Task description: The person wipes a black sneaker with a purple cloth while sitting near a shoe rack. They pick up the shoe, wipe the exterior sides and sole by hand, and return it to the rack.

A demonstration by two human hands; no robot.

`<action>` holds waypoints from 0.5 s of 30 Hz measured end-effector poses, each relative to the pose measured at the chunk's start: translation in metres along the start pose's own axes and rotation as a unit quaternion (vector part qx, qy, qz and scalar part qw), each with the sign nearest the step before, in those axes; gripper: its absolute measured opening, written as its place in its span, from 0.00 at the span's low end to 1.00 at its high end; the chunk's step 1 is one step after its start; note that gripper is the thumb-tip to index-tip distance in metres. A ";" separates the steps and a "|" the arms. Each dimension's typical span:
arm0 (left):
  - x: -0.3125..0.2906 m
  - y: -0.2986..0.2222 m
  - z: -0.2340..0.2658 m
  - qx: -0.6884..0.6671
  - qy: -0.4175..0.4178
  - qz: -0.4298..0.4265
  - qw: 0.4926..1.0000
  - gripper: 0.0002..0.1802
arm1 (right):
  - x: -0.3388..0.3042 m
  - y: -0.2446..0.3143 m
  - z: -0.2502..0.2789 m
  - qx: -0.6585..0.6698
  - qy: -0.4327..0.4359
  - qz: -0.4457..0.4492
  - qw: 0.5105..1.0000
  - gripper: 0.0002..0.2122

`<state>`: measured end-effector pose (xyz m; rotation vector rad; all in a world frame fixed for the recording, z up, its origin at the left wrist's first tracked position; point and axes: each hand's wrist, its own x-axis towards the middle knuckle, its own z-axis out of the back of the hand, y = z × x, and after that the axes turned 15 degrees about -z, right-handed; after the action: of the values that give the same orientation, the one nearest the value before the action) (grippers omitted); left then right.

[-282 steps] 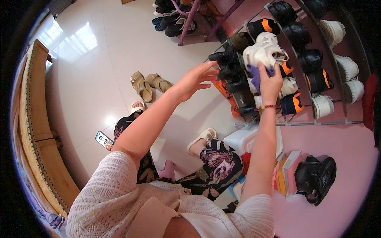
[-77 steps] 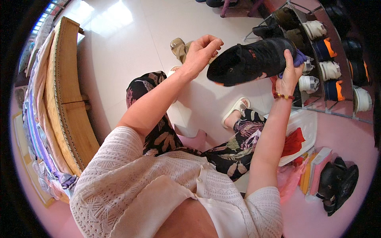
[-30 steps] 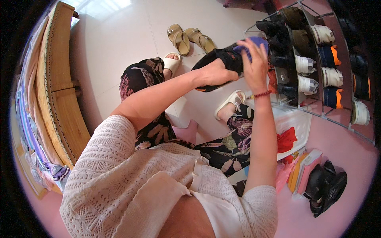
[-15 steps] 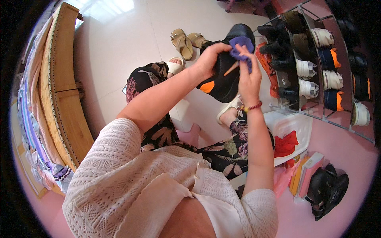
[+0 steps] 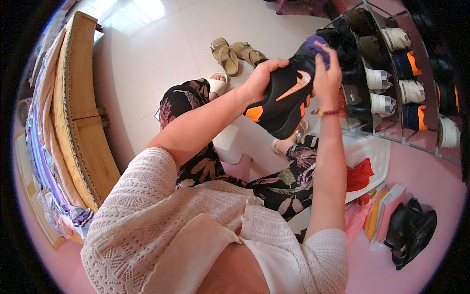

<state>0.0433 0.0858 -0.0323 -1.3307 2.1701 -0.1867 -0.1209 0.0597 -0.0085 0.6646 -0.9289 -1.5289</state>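
A black sneaker (image 5: 283,113) with orange patches and an orange-and-white side mark is held up in front of my knees, its side turned toward me. My left hand (image 5: 263,80) grips it by the collar, thumb along the upper edge. Against the toe, my right hand (image 5: 327,78) presses a purple cloth (image 5: 318,43), fingers bent over it. The cloth is partly hidden by those fingers, and so is part of the toe. A red and yellow bracelet circles my right wrist.
A shoe rack (image 5: 399,132) with several shoes stands at right. Nearby are a white plastic bin (image 5: 379,154) holding red cloth, upright boxes (image 5: 384,210) and a black bag (image 5: 411,232). Tan sandals (image 5: 226,58) lie ahead on the floor; a wooden bed frame (image 5: 88,112) runs along the left.
The sneaker has turned so its marked side faces me more fully. My right hand and the cloth have moved right and slightly farther away, over the toe; my left hand keeps its grip.
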 end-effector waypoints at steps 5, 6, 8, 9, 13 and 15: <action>0.020 -0.019 0.011 0.026 0.002 -0.099 0.995 0.24 | -0.081 0.031 -0.025 0.005 0.127 0.164 0.978 0.14; 0.018 -0.021 0.008 -0.010 0.038 -0.085 0.996 0.25 | -0.090 0.034 -0.025 -0.037 0.141 0.191 0.971 0.15; 0.013 -0.026 0.003 0.012 0.040 -0.064 0.997 0.24 | -0.087 0.030 -0.023 -0.108 0.146 0.252 0.951 0.18; 0.008 -0.027 0.005 0.071 0.006 -0.055 0.996 0.23 | -0.074 0.028 -0.019 -0.130 0.130 0.281 0.942 0.18; 0.007 -0.002 0.000 0.024 0.075 -0.060 0.995 0.24 | -0.004 0.004 0.002 -0.148 -0.008 0.210 0.966 0.15; -0.003 -0.002 -0.010 0.033 0.050 -0.035 0.998 0.25 | 0.010 -0.003 0.006 -0.057 -0.001 0.063 0.996 0.14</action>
<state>0.0403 0.0858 -0.0221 -1.3881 2.1804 -0.3576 -0.1292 0.0516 -0.0068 0.5131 -0.8613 -1.4590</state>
